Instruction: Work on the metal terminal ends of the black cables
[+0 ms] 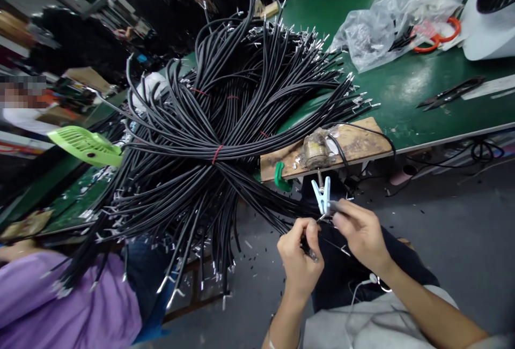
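My left hand (300, 255) is closed in a pinch on the end of a thin black cable (281, 210) just below the table edge. My right hand (360, 231) is closed around a light blue clip tool (324, 194), its jaws pointing up beside the cable tip. The cable runs back into a huge bundle of black cables (209, 124) with bare metal ends, tied with red bands and spilling over the green table (422, 86). A small wooden board (362, 142) with a taped metal fixture (316, 150) sits at the table edge right above both hands.
A crumpled plastic bag (382, 22), orange-handled scissors (438, 38), black snips (450, 91) and a white object (488, 11) lie on the table's right. A green fan (86, 145) stands left. Another person in a purple top (60, 301) sits at lower left. Grey floor lies below.
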Available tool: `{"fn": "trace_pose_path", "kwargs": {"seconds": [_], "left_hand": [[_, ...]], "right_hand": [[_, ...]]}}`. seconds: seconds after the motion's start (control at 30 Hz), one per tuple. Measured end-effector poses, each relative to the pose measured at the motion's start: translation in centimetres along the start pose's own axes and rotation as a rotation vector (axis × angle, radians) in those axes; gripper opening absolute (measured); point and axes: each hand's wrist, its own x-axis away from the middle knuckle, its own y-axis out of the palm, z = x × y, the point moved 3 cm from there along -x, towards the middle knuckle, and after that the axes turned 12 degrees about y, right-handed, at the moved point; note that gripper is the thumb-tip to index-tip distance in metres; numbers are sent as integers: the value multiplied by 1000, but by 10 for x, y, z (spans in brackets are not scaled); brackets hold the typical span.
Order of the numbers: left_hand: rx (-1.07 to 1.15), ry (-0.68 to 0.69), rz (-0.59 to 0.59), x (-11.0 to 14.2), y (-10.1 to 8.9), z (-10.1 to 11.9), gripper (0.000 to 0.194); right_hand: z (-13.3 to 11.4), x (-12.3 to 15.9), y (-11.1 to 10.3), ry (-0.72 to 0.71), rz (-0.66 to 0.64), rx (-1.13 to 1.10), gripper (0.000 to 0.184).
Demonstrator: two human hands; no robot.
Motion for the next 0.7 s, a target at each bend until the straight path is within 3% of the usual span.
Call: {"fn": "trace_pose_path", "kwargs": {"seconds": [0.1, 0.17, 0.23, 0.33, 0.4, 0.5, 0.63, 0.7], "left_hand": [[1, -11, -13, -1, -2, 1, 17], [53, -10, -94, -5, -6, 0, 24], [206, 55, -238, -11, -10, -1, 32], [451, 212, -340, -20, -16, 0, 34], [500, 266, -294, -24, -17, 0, 29], [447, 262, -219, -24, -12, 0, 21], [377, 240, -139, -19, -10, 1, 14], [385, 243, -69, -17, -12, 0, 12]], "right_hand": [[-9, -4, 3, -122, -28, 63, 17], [-13, -4, 2, -204, -54, 81, 24], [-13, -4, 2, -195, -241, -36, 28], [-4, 0, 5, 48, -572, -427, 41], [6, -1, 8, 270, -644, -608, 45], [18, -12, 7, 440, -605, -595, 44], [16, -43, -5, 413, -354, -517, 42], [7, -54, -3, 385, -348, -510, 42]]}}
